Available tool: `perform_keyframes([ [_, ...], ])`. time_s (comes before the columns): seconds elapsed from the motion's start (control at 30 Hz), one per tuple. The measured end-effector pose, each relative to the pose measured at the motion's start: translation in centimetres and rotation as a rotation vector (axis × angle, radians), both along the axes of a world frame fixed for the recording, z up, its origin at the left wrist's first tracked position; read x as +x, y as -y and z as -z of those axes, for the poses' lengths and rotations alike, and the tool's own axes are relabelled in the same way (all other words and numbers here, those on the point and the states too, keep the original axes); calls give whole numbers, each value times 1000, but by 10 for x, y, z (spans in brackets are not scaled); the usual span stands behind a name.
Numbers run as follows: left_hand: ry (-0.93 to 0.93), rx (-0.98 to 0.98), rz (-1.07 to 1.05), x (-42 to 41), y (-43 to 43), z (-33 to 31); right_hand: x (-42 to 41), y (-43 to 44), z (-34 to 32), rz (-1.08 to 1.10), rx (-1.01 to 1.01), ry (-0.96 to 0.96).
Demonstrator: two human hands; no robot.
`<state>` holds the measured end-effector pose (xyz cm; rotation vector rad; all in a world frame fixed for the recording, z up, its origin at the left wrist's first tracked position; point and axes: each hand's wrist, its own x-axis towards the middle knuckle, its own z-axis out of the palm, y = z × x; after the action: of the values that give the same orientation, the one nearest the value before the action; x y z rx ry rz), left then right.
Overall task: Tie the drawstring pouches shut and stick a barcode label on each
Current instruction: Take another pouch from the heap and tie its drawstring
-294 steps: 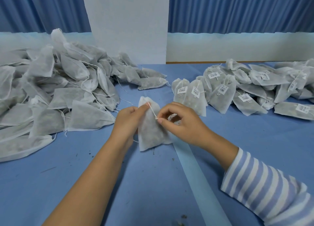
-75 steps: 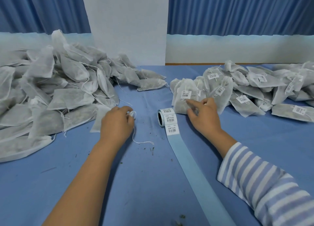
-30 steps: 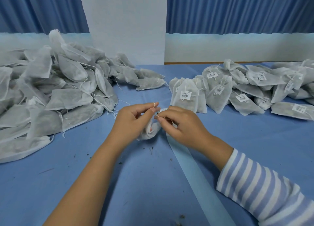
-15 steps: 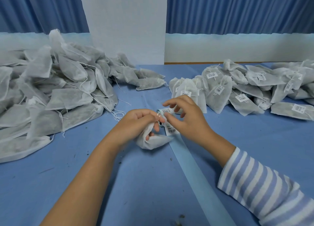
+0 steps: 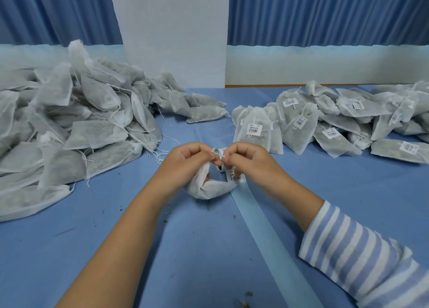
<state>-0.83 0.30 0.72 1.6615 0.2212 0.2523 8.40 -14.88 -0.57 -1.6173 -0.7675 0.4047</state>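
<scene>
Left hand (image 5: 185,161) is curled and grips the neck of one pouch (image 5: 210,188), whose body hangs below the fist and rests on the blue counter (image 5: 162,249) at centre, just left of the label strip. Right hand (image 5: 251,162), half a second ago lifted with fingers spread over the label roll (image 5: 223,149), is now closed, its fingertips pinching at the pouch's neck against those of the left hand; the drawstring itself is too fine to make out. The pouch sits where it did. The roll is mostly hidden behind the hands, one barcode label (image 5: 235,177) showing below them on the pale backing strip (image 5: 267,233), which runs toward the near edge. Unlabelled pouches (image 5: 81,126) are heaped at left and labelled pouches (image 5: 325,122) at right, both unchanged.
</scene>
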Motion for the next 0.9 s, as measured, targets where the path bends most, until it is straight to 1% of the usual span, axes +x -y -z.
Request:
perform_keyframes([
  [0.1,-14,71,-96,3,-1,4,2,0,-1,5,9,-70],
  [0.2,-35,115,-69,3,-1,6,2,1,1,-31,45,-51],
  [0.37,-101,217,-83,2,-4,5,-1,1,1,8,47,139],
  [0.53,-144,288,-7,2,-7,4,-3,3,1,15,-90,353],
  [0.6,-158,321,15,2,-7,5,-4,3,1,26,-117,386],
  [0.7,-152,334,-26,2,-9,5,-1,3,1,32,-121,345],
  [0.8,-109,364,-78,2,-10,7,3,6,0,-13,-142,225],
  [0.9,-68,351,-73,2,-10,7,5,7,-2,-72,-151,131],
])
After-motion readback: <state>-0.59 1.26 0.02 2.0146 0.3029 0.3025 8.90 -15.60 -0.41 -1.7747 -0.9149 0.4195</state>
